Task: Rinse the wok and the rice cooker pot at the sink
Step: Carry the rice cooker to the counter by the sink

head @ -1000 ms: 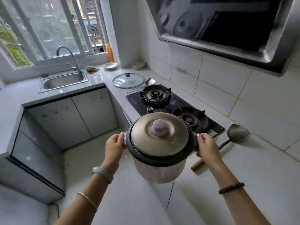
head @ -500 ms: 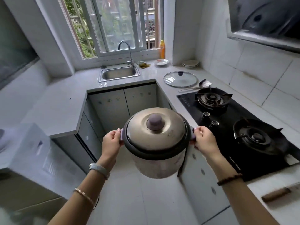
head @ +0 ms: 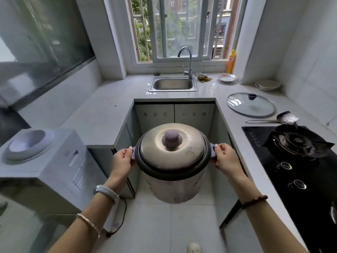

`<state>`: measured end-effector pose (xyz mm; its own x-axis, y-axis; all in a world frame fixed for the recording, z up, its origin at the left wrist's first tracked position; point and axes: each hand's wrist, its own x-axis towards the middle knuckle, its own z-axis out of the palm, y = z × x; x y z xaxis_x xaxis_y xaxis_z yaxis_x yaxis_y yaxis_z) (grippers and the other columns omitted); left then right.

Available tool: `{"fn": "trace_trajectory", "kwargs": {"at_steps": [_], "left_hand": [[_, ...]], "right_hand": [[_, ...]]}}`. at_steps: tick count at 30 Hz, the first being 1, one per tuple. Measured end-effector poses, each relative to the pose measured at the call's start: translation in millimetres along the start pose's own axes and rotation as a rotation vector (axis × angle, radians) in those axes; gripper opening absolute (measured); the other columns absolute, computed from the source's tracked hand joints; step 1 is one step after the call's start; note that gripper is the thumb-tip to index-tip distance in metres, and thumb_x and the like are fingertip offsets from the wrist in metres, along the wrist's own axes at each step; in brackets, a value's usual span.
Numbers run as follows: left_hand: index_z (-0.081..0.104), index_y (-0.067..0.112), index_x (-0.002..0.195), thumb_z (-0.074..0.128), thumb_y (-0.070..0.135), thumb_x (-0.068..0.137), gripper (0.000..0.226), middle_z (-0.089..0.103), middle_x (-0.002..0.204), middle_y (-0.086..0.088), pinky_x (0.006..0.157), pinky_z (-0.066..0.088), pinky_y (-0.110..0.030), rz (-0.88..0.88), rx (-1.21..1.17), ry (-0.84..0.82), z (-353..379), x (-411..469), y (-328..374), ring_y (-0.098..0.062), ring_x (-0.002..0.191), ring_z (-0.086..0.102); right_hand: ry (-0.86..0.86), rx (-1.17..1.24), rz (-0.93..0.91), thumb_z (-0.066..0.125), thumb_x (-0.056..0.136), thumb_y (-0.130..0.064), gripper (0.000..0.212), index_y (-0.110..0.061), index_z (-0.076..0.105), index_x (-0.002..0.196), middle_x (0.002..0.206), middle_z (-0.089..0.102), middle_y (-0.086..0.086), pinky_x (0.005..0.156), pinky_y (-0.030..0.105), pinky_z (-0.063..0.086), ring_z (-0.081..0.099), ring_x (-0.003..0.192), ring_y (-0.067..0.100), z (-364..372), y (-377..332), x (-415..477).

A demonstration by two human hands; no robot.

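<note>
I carry a rice cooker (head: 173, 185) in mid-air over the floor, its metal lid (head: 172, 145) with a purple knob on top. My left hand (head: 122, 157) grips the left side handle and my right hand (head: 223, 157) grips the right one. The steel sink (head: 172, 84) with its curved tap (head: 187, 63) lies straight ahead under the window, well beyond the cooker. No wok is in view.
A glass lid (head: 250, 105) and a metal spatula (head: 273, 119) lie on the right counter. The black gas hob (head: 299, 154) runs along the right. Plates (head: 268, 84), a small dish (head: 227, 77) and a yellow bottle (head: 230, 62) stand near the sink. A white appliance (head: 54, 161) stands at the left.
The view has swung left from the hob until the sink lies straight ahead. Both hands keep the same hold on the cooker, which stays in front of me.
</note>
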<state>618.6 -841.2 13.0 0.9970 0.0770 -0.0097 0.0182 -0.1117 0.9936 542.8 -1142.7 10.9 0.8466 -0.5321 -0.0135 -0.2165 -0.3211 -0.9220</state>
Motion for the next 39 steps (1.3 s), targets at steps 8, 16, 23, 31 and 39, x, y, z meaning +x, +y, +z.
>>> {"fn": "trace_trajectory", "kwargs": {"at_steps": [8, 16, 23, 31, 39], "left_hand": [[0.045, 0.013, 0.060, 0.043, 0.013, 0.102, 0.043, 0.045, 0.051, 0.003, 0.041, 0.033, -0.007, 0.026, 0.040, 0.163, 30, 73, 14, -0.005, 0.044, 0.043], [0.045, 0.013, 0.062, 0.043, 0.014, 0.103, 0.041, 0.046, 0.053, 0.002, 0.043, 0.035, -0.010, -0.046, 0.084, 0.275, 32, 146, 6, -0.011, 0.049, 0.041], [0.046, 0.014, 0.059, 0.044, 0.017, 0.102, 0.042, 0.048, 0.053, 0.003, 0.057, 0.039, -0.029, -0.120, 0.117, 0.335, 15, 215, -10, -0.016, 0.054, 0.043], [0.046, 0.012, 0.060, 0.046, 0.019, 0.100, 0.041, 0.049, 0.053, -0.001, 0.053, 0.037, -0.021, -0.139, 0.173, 0.388, -16, 325, -17, -0.014, 0.051, 0.043], [0.054, 0.005, 0.071, 0.047, 0.018, 0.100, 0.032, 0.055, 0.062, -0.003, 0.053, 0.040, -0.019, -0.167, 0.151, 0.388, -62, 439, -18, -0.015, 0.057, 0.048]], "right_hand": [[-0.132, -0.071, -0.106, 0.044, 0.100, -0.023, 0.028, -0.002, 0.058, 0.086, 0.072, 0.059, 0.004, 0.059, 0.031, 0.042, 0.055, 0.065, 0.019, 36, -30, 121], [-0.238, -0.040, -0.101, 0.044, 0.099, -0.027, 0.027, -0.015, 0.053, 0.076, 0.065, 0.056, 0.004, 0.061, 0.034, 0.038, 0.050, 0.061, 0.024, 89, -46, 218], [-0.334, -0.061, -0.094, 0.041, 0.100, -0.025, 0.028, -0.011, 0.053, 0.079, 0.068, 0.060, 0.008, 0.056, 0.031, 0.040, 0.051, 0.057, 0.022, 152, -69, 277], [-0.387, -0.073, -0.094, 0.040, 0.101, -0.027, 0.030, -0.012, 0.051, 0.078, 0.068, 0.061, 0.009, 0.056, 0.034, 0.043, 0.054, 0.061, 0.025, 252, -103, 353], [-0.418, -0.104, -0.111, 0.041, 0.101, -0.023, 0.026, -0.013, 0.052, 0.080, 0.063, 0.060, 0.004, 0.052, 0.030, 0.040, 0.060, 0.059, 0.025, 357, -160, 428]]}}
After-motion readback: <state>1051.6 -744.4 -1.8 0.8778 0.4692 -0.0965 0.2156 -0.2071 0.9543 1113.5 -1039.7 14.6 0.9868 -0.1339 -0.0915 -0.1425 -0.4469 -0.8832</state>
